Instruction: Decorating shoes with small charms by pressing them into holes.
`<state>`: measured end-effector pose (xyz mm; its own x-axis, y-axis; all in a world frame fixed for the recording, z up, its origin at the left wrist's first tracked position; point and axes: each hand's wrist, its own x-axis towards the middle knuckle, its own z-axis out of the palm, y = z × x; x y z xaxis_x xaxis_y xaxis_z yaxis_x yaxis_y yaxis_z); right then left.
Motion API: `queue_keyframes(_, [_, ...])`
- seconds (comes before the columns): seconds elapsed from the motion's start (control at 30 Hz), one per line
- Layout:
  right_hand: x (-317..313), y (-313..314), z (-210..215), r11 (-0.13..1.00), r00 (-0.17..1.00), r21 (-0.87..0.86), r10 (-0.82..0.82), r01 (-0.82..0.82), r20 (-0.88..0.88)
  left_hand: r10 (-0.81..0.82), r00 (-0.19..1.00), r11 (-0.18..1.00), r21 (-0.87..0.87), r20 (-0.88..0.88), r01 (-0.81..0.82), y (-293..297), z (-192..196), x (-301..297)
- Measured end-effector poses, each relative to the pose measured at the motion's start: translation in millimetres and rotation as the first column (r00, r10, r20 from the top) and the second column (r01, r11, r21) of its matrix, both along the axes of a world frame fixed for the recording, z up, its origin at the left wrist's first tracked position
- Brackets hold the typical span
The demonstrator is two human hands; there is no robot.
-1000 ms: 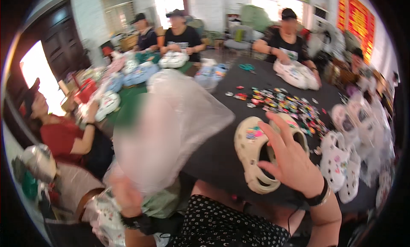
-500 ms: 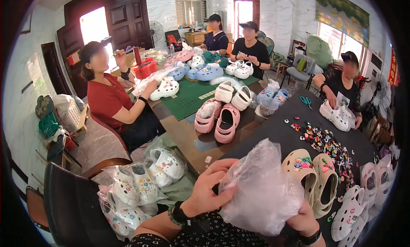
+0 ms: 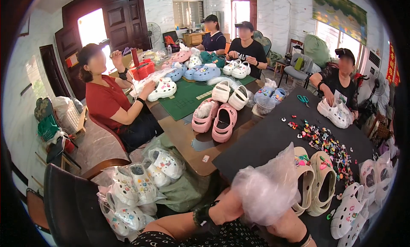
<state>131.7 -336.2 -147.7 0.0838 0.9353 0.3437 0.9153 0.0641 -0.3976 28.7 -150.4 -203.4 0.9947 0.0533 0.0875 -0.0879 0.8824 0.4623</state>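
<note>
Left hand point(image 3: 229, 205) and right hand point(image 3: 287, 222) cradle a crumpled clear bag point(image 3: 267, 185), fingers hidden — grip impossible to tell — as beige clogs point(image 3: 321, 171) lie just beside it, right-hand side, toes away, on the bench point(image 3: 256, 148).

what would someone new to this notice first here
Probably the crumpled clear plastic, low and right of centre, bunched over the wearer's left hand and right hand and partly hiding them. Just right of it stand decorated beige clogs, with a bright scatter of small charms beyond. Pink clogs stand out near the centre.
</note>
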Motion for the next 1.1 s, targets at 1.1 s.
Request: queue_keyframes(1.1, [-44, -31, 12, 0.941, 0.815, 0.098, -0.224, 0.323, -0.534, -0.072, 0.989, 0.964, 0.245, -0.129, 0.102, -6, 16, -11])
